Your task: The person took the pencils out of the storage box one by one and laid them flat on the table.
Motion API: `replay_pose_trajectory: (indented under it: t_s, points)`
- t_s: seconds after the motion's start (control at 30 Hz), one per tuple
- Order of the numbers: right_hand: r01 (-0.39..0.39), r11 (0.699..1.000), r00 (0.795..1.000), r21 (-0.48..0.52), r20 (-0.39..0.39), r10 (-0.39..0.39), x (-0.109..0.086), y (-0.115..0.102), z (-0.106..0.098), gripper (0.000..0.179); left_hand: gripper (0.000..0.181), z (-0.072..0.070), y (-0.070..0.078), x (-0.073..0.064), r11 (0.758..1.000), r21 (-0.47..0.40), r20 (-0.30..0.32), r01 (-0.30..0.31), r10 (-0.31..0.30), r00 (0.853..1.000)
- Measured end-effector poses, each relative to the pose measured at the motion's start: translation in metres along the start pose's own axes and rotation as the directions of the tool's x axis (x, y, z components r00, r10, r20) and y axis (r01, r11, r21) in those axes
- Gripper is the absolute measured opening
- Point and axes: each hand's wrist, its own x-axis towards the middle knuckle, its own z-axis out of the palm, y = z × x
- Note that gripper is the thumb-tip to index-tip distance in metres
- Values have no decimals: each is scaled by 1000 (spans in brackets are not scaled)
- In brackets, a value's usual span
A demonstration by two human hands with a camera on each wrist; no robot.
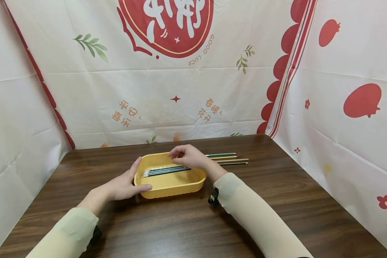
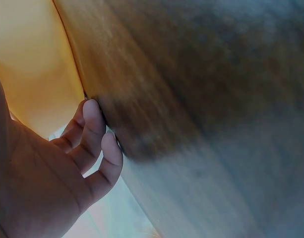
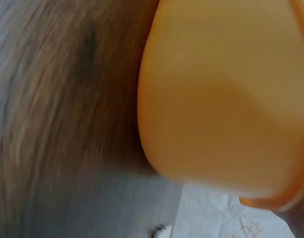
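Printed cloth (image 1: 142, 86): white with red and green patterns, hanging beyond my grip and to either side.
Table (image 1: 277, 186): brown, wood-grained, spreading below my grip.
Yellow box (image 1: 172, 192): on the table, its left end within my grip.
Left hand (image 1: 122, 184): holding that end, thumb over the near rim, fingers bent against the outside.
Right hand (image 1: 191, 157): over the box near its far rim, fingers loosely bent, pinching nothing that I can see.
Loose pencils (image 1: 232, 160): four, on the table past my right wrist.
Boxed pencils (image 1: 162, 171): a small bunch inside, between my hands.
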Motion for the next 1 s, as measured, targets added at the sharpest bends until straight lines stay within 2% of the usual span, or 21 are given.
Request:
replay_pose_trajectory:
  t_s: [0.33, 0.67, 1.0]
  points:
    - [-38, 999, 999, 17, 33, 37, 4, -1, 16, 21, 129, -1, 5, -2, 1000, -9, 9, -11, 11, 1000]
    - [-39, 998, 982, -52, 181, 48, 4, -1, 25, 26, 128, 0, 2, -3, 1000, -6, 5, -11, 11, 1000]
    - [-65, 994, 976, -88, 202, 82, 2, 0, 27, 27, 128, 2, 3, -4, 1000, -8, 1, -15, 15, 1000]
